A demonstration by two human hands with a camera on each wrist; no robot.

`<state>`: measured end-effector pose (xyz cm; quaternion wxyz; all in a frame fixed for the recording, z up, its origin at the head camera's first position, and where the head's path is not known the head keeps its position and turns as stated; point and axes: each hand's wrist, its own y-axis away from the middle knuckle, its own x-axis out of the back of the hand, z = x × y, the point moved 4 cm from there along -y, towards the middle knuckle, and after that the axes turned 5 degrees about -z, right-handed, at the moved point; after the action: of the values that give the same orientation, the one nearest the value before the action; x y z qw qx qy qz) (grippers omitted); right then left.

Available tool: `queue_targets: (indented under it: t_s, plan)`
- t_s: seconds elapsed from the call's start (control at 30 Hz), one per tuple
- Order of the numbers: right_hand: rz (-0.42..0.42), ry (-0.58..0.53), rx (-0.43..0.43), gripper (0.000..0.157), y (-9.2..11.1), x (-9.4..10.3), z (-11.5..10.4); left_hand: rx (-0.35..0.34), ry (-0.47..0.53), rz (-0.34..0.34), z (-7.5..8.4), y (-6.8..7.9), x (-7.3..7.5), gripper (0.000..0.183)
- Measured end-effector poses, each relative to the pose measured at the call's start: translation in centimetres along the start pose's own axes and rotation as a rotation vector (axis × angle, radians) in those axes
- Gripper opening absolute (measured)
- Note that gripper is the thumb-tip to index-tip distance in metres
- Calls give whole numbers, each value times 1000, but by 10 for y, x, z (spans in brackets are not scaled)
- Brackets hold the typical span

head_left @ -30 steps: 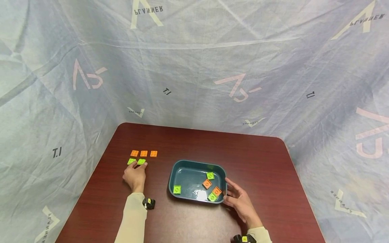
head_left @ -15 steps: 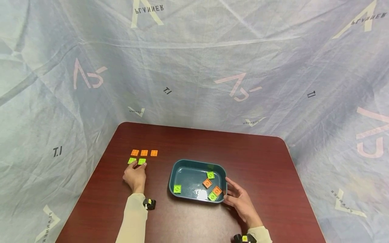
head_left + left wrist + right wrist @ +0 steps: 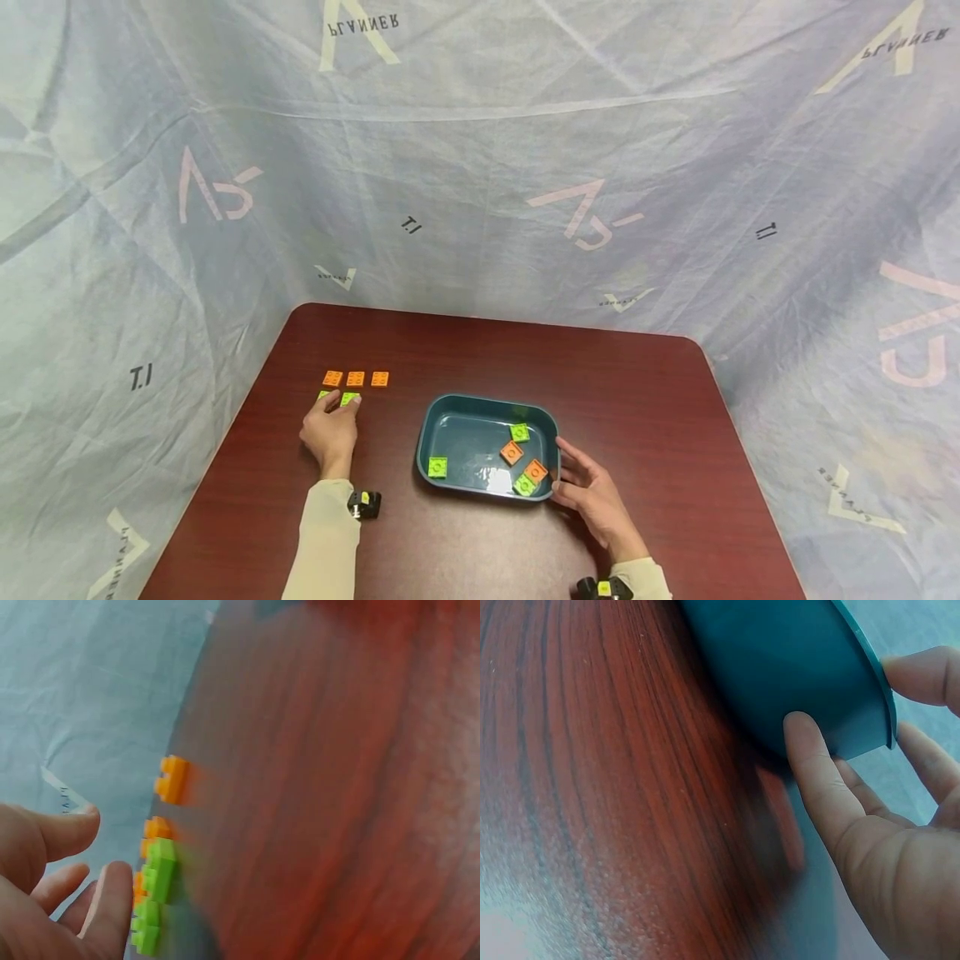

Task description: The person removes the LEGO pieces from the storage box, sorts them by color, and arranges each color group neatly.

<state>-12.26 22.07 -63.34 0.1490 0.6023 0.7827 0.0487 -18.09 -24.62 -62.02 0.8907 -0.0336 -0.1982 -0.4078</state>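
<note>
My left hand [image 3: 330,433] is over the near row of bricks at the left, thumb and fingers spread apart with nothing between them. Right by its fingertips lie two green toy bricks, one clearly visible [image 3: 349,399] and the other partly covered by a finger [image 3: 324,395]. In the left wrist view the green brick [image 3: 159,870] rests apart from the thumb [image 3: 75,832]. Three orange bricks [image 3: 356,379] form a row just behind. My right hand [image 3: 596,500] touches the right end of the dark teal tray [image 3: 480,495] with extended fingers, seen against its outer wall [image 3: 802,682].
Inside the tray are several loose bricks, green [image 3: 437,467] and orange [image 3: 512,452], studs down. The dark red wooden table [image 3: 630,383] has rounded far corners. Pale printed cloth [image 3: 465,150] hangs behind it and on both sides.
My left hand has drawn slightly back and left, its fingertips parting from the nearer right green brick, which stays on the table. The right hand and tray have kept their places.
</note>
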Motion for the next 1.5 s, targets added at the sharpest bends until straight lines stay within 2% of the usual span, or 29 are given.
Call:
queue_targets:
  t_s: [0.17,0.37,0.53,0.63,0.9,1.07,1.2,1.33,1.5]
  plan:
    - [-15,4,-2,86,1,0,-2,-44,-24,-86,11,5,1,46]
    - [-24,15,-1,86,0,0,-2,-122,-59,-258,29,13,-2,45]
    - [-25,10,-4,86,0,1,-2,-134,-5,-502,43,17,-9,44]
    - [-22,9,-5,86,0,1,-2,-155,-6,-656,51,20,-15,40]
    - [2,13,4,84,-1,3,-2,-369,-104,-1012,79,33,-37,34]
    - [-15,10,11,85,-1,3,-1,-486,-223,-1202,100,46,-56,28]
    - [-13,7,10,85,-1,3,0,-539,-341,-1339,108,57,-74,27]
    - [-6,14,16,84,0,3,0,-551,-457,-1430,110,67,-93,27]
    - [-13,5,8,84,0,1,1,-573,-644,-1469,108,80,-111,27]
